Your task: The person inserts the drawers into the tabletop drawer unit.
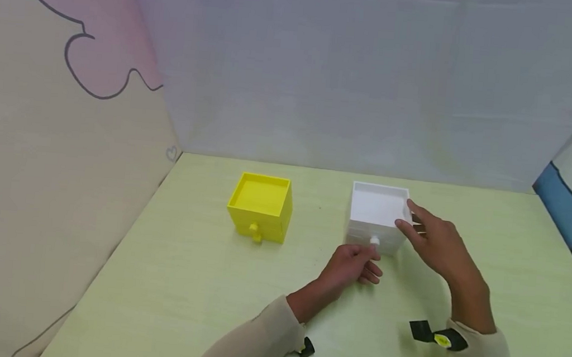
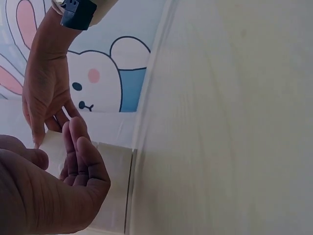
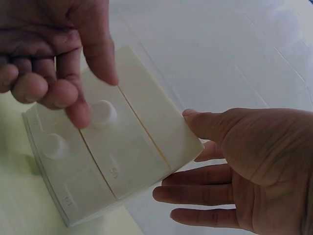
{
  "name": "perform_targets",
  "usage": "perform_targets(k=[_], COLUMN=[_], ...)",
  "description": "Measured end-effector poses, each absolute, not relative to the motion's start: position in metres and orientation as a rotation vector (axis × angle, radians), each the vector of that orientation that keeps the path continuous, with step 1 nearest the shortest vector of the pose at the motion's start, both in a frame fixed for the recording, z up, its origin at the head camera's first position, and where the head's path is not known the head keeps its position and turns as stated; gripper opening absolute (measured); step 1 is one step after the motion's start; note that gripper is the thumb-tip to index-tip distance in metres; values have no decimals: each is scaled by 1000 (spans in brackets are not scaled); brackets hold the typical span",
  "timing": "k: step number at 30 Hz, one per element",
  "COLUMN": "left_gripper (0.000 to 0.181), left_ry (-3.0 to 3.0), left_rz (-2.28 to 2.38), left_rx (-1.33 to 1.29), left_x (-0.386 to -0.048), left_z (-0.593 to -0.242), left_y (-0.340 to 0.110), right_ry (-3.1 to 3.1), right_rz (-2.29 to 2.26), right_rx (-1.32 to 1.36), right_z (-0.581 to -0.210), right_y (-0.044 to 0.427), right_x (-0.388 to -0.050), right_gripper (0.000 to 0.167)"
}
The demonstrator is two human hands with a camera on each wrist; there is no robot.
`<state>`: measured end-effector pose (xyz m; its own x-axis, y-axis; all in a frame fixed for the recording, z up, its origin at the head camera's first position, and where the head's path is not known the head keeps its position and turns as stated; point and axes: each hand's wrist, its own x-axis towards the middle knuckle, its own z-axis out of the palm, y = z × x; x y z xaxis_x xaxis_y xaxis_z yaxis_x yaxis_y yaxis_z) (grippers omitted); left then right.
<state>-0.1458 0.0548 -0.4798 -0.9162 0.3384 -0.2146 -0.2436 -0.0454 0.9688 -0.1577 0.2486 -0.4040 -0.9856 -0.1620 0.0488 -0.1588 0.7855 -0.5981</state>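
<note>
A small white drawer box [image 1: 378, 205] with a shallow recessed top stands on the table. The right wrist view shows two drawer fronts, each with a round knob [image 3: 103, 115]. My left hand [image 1: 352, 268] is in front of the box, thumb and forefinger apart on either side of one knob, the other fingers loosely bent. At the box's right side is my right hand [image 1: 434, 240]; its thumb touches the front corner and its fairly straight fingers lie along the side. In the left wrist view, the left hand [image 2: 58, 191] partly hides the box [image 2: 115, 181].
A yellow drawer box [image 1: 261, 196] of similar shape stands to the left on the pale green table [image 1: 182, 282]. Behind the table hangs a plain pale backdrop [image 1: 324, 80]. Cartoon-printed panels [image 1: 67, 144] flank both sides. Black straps show at both cuffs.
</note>
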Motion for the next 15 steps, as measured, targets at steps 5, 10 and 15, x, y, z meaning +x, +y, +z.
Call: perform_targets(k=[5,10,15], left_gripper=[41,28,19], left_ry=[2121,2585,3130], left_rz=[1830,1594,1141], left_rx=[435,953,1548], left_x=[-138,-131,-132], left_z=[-467,-448,-432], left_y=[39,19,-10], right_ry=[3213,3560,3651], right_rz=[-965,-1208,-1266], right_rx=[-190,32,107], right_z=[-419,-436,-446], right_y=[248,248,258], right_x=[-153,-145,-129], right_gripper=[56,36,29])
